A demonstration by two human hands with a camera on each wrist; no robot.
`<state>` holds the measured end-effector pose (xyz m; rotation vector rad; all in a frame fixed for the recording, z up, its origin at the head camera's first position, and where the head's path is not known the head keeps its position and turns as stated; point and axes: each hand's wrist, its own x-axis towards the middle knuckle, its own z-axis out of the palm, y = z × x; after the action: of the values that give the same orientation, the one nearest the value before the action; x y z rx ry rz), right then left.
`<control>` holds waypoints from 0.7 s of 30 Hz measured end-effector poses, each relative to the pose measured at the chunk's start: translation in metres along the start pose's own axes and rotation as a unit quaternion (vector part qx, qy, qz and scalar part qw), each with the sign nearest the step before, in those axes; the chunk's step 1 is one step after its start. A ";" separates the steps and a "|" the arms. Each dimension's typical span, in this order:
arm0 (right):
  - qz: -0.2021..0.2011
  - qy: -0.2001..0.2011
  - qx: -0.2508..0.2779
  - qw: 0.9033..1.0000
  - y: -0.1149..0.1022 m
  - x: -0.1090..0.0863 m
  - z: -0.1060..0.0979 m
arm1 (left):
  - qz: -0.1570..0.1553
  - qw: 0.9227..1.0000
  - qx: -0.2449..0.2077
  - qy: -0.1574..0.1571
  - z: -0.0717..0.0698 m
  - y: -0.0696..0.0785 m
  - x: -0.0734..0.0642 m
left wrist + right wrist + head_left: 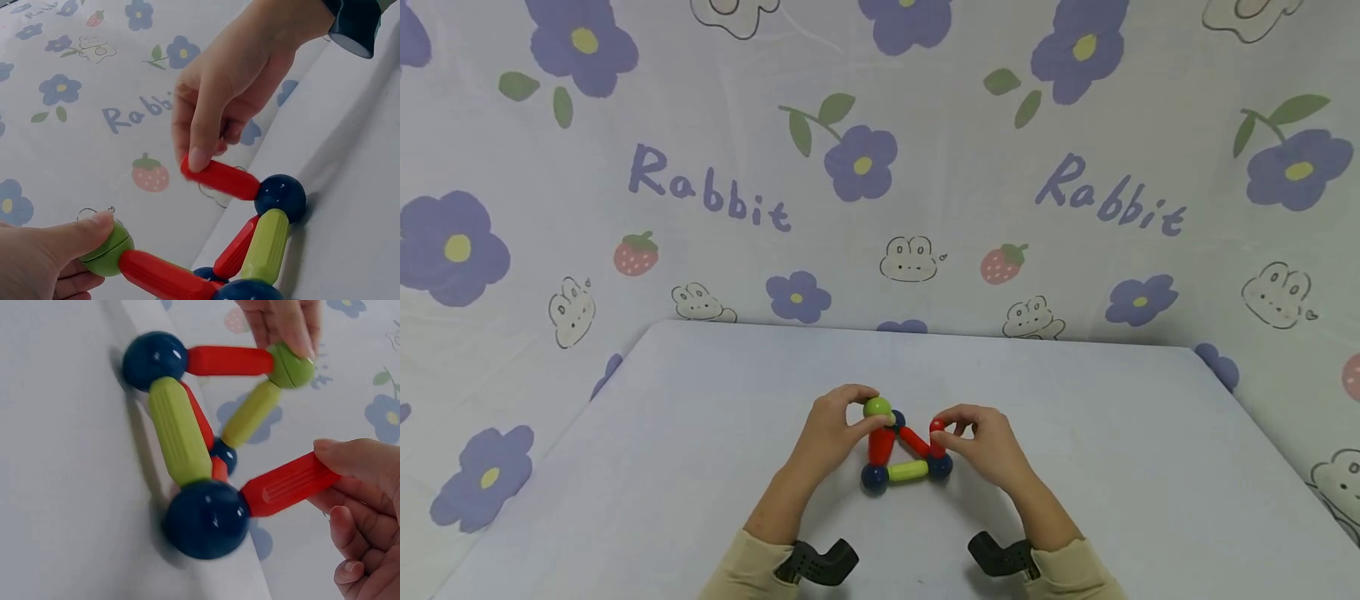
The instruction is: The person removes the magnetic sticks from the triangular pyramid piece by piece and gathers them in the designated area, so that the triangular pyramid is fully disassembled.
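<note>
A magnetic rod-and-ball frame stands on the table, with dark blue balls (206,519) at its base corners. Red rods and a light green rod (181,428) join these balls. Another red rod (231,360) and a yellow-green rod (252,414) slope up to a green ball (877,407). My left hand (833,429) pinches that green ball between thumb and fingers. At the near right corner, an upright red rod (290,484) rises from a blue ball, and my right hand (988,442) pinches its top end between thumb and fingers.
The white table (700,467) extends around the frame on every side. Behind it hangs a cloth (955,167) printed with flowers, strawberries and rabbits. A black wrist device (827,562) sits on each forearm, by a beige sleeve (748,571).
</note>
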<state>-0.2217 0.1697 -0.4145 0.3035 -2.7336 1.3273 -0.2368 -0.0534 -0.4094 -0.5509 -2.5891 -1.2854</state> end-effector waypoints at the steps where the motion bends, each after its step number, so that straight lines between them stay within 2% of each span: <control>1: 0.003 0.004 -0.001 1.000 0.001 0.000 -0.002 | -0.006 1.000 -0.001 0.001 -0.002 -0.001 0.000; 5: 0.011 0.023 -0.010 1.000 0.006 -0.001 -0.010 | -0.029 1.000 0.002 0.002 -0.007 -0.006 0.000; 12: 0.019 0.048 -0.028 0.998 0.023 0.000 -0.022 | -0.062 0.998 -0.010 -0.015 -0.011 -0.016 0.000; 21: 0.065 0.051 -0.009 0.997 0.047 0.002 -0.038 | -0.093 0.995 -0.008 -0.043 -0.011 -0.026 0.002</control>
<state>-0.2337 0.2278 -0.4268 0.0547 -2.7190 1.3074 -0.2489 -0.0757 -0.4213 -0.3819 -2.7582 -1.3689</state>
